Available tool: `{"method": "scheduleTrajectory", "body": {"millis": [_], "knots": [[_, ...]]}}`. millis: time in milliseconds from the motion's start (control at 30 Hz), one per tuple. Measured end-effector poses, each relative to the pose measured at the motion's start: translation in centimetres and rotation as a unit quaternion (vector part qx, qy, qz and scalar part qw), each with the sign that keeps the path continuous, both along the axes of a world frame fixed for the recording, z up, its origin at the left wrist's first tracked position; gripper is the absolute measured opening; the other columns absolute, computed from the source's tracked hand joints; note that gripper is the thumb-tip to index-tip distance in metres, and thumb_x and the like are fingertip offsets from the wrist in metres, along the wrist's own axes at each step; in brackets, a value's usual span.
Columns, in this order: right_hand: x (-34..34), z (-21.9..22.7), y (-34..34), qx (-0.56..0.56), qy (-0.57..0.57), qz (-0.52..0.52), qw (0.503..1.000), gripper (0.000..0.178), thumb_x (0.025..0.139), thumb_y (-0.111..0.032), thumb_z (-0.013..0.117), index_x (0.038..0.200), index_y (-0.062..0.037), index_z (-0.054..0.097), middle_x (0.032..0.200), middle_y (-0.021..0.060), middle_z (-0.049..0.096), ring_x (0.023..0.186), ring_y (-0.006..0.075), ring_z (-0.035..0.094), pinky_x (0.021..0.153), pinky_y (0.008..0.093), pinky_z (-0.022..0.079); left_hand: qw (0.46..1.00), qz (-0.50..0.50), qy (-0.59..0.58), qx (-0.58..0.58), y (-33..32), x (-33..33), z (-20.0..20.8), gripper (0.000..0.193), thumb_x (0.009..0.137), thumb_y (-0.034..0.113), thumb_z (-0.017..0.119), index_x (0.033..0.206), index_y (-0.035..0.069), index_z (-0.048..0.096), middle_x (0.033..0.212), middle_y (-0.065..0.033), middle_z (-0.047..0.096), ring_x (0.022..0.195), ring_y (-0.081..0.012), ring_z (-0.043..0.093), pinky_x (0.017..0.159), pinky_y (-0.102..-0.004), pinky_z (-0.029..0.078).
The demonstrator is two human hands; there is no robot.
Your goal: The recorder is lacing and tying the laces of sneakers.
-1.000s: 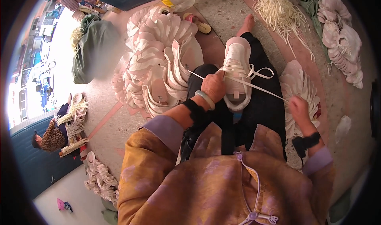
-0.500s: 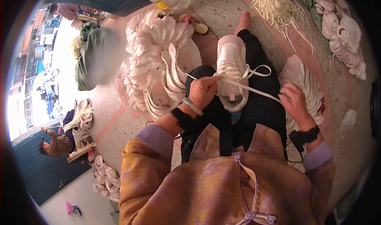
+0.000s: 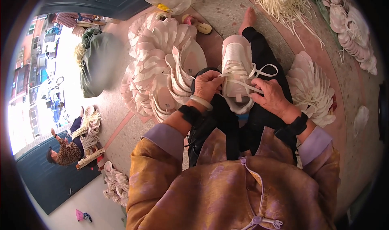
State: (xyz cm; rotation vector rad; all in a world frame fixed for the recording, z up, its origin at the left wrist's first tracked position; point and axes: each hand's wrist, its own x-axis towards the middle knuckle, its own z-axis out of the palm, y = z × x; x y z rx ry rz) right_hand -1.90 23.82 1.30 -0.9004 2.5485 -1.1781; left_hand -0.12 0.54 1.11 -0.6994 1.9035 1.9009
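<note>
A white and pale pink sneaker upper (image 3: 236,52) rests across my lap, toe pointing away, with white lace (image 3: 269,70) threaded through its eyelets. At its left edge my left hand (image 3: 206,85) is closed in a pinch on a lace at the top of the lacing. My right hand (image 3: 270,95), at the shoe's right side near the opening, has its thumb and forefinger close together on the other stretch of lace. Beyond that hand, a loop of lace sticks out to the right over my dark trouser leg.
Stacked pale shoe uppers (image 3: 156,47) spread on the floor to my left, and more uppers (image 3: 310,88) lie at my right. A heap of cream laces (image 3: 281,5) is farther off. A clear plastic jug (image 3: 168,1) and a sandal (image 3: 198,24) stand ahead. Another person (image 3: 69,151) sits far left.
My right hand has moved left from beyond my right leg to the shoe, where its fingers meet the lace. The left hand stays at the shoe's left edge.
</note>
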Motion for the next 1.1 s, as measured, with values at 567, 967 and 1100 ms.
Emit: {"method": "scheduleTrajectory", "body": {"millis": [567, 967, 1100], "knots": [[-0.5, -0.4, -1.8, 0.054, -0.119, -0.034, 0.991, 0.031, 0.066, -0.02, 0.067, 0.088, -0.0069, 0.048, 0.072, 0.0092, 0.063, 0.07, 0.0293, 0.062, 0.062, 0.0388, 0.048, 0.991, -0.093, 0.023, 0.092, -1.1, -0.2, 0.1, 0.019, 0.076, 0.006, 0.062, 0.094, 0.005, 0.054, 0.079, -0.0008, 0.057, 0.063, -0.0077, 0.054, 0.057, -0.0213, 0.048], [-0.3, -0.9, -1.7, 0.051, -0.102, -0.046, 0.992, 0.03, 0.067, -0.019, 0.066, 0.088, -0.0055, 0.048, 0.068, 0.0087, 0.061, 0.064, 0.0282, 0.061, 0.059, 0.0376, 0.047, 0.997, -0.035, 0.037, 0.054, 0.2, 0.2, -0.4, 0.008, 0.081, 0.01, 0.061, 0.087, 0.007, 0.057, 0.067, 0.002, 0.056, 0.053, -0.0056, 0.049, 0.051, -0.0195, 0.041], [-0.4, -0.5, -1.7, 0.045, -0.12, -0.045, 0.991, 0.026, 0.068, -0.018, 0.063, 0.085, -0.0055, 0.048, 0.068, 0.0108, 0.061, 0.066, 0.03, 0.061, 0.06, 0.0394, 0.047, 0.999, -0.016, 0.006, 0.05, 0.0, 0.1, -0.4, 0.012, 0.08, 0.009, 0.061, 0.091, 0.006, 0.056, 0.07, 0.0012, 0.056, 0.056, -0.005, 0.049, 0.052, -0.0195, 0.042]]}}
